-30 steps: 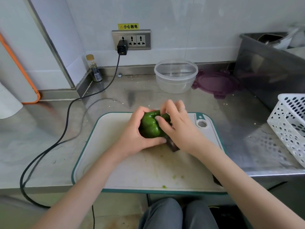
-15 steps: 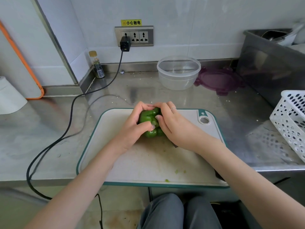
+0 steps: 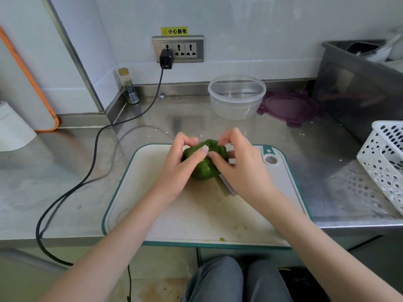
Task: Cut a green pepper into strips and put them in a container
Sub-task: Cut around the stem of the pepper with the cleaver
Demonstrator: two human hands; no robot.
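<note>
A whole green pepper (image 3: 204, 168) sits near the far edge of a white cutting board with a teal rim (image 3: 174, 214). My left hand (image 3: 178, 166) grips its left side, thumb pressed on top. My right hand (image 3: 237, 168) holds its right side, fingers curled at the top of the pepper. Under my right palm a knife blade (image 3: 227, 186) lies flat on the board, mostly hidden. A clear round plastic container (image 3: 237, 97) stands open and bare behind the board, close to the wall.
A purple lid (image 3: 290, 107) lies right of the container. A white perforated basket (image 3: 386, 162) and a grey metal bin (image 3: 359, 90) fill the right side. A small bottle (image 3: 128, 86) stands at the back left. A black cable (image 3: 93, 153) crosses the steel counter left of the board.
Both hands have turned the pepper on the board. My fingers have shifted from wrapping its sides to pinching at its top.
</note>
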